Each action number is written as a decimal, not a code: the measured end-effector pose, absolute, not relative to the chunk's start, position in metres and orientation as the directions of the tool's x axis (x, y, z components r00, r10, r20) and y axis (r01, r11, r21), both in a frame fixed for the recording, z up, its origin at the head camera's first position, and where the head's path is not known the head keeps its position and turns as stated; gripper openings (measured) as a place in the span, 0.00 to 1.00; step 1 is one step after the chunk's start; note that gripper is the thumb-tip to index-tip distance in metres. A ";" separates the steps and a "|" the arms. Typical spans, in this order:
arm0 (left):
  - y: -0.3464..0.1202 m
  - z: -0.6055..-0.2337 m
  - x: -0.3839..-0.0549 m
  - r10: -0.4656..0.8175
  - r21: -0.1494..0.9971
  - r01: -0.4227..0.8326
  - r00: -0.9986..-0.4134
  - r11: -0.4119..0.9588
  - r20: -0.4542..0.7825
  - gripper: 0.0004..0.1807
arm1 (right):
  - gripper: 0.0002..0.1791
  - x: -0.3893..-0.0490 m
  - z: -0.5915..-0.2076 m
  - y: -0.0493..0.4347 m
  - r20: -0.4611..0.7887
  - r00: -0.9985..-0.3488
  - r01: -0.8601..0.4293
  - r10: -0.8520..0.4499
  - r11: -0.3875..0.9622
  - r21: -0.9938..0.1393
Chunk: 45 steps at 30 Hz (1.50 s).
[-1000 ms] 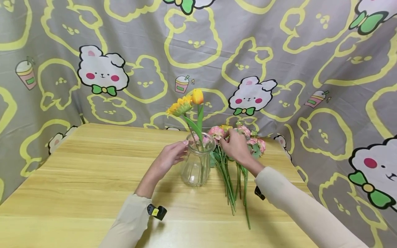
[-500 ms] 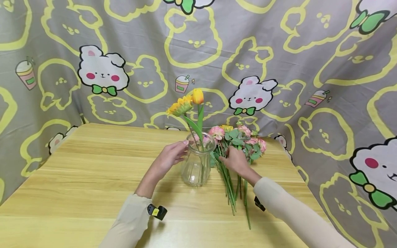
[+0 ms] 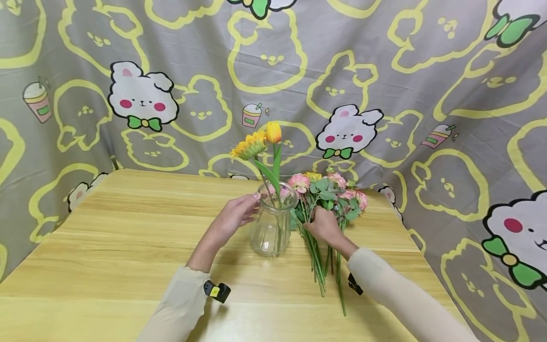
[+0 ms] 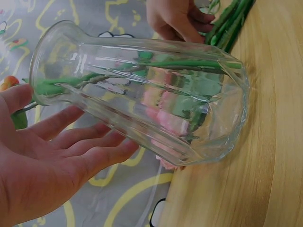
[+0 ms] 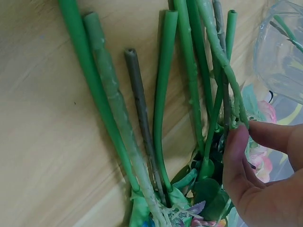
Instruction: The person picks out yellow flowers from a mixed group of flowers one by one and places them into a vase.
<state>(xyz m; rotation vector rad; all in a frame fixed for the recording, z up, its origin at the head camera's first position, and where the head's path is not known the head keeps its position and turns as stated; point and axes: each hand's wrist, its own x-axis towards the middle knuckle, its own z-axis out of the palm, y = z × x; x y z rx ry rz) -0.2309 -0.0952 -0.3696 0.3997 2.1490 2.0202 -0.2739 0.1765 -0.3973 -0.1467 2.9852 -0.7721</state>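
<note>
A clear glass vase [image 3: 270,232] stands upright on the table, holding a yellow sunflower [image 3: 249,146] and a yellow-orange tulip [image 3: 273,133]. My left hand [image 3: 232,216] is at the vase's left side, thumb by the rim and fingers extended along the glass, as the left wrist view shows. To the right of the vase lies a bunch of artificial flowers with pink blooms [image 3: 299,182], leaves and long green stems [image 3: 317,270]. Among these stems, my right hand [image 3: 326,225] pinches a light green flower stem [image 5: 222,56] between thumb and forefinger.
A wooden table [image 3: 128,237] carries everything. Behind it hangs a grey curtain [image 3: 192,42] with yellow outlines and cartoon rabbits. Loose stem ends point toward the table's near edge, and the bunch's blooms lie toward the curtain.
My right hand has drawn back from the blooms down to the stems, uncovering the leaves and a yellow flower. The left hand and vase have stayed in place.
</note>
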 end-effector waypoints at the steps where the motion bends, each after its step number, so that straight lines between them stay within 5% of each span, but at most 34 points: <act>1: -0.095 -0.369 -0.231 0.304 0.996 0.081 -0.951 0.046 0.063 0.33 | 0.26 -0.274 -0.398 0.176 -0.033 -0.994 -0.075 -0.104 0.868 -0.492; 37: -0.095 -0.369 -0.231 0.310 0.995 0.081 -0.949 0.053 0.061 0.34 | 0.29 -0.273 -0.381 0.183 -0.037 -0.996 -0.046 -0.083 0.815 -0.578; 45: -0.095 -0.369 -0.232 0.301 0.995 0.077 -0.952 0.056 0.056 0.33 | 0.30 -0.270 -0.365 0.186 0.042 -0.995 -0.098 -0.090 0.828 -0.553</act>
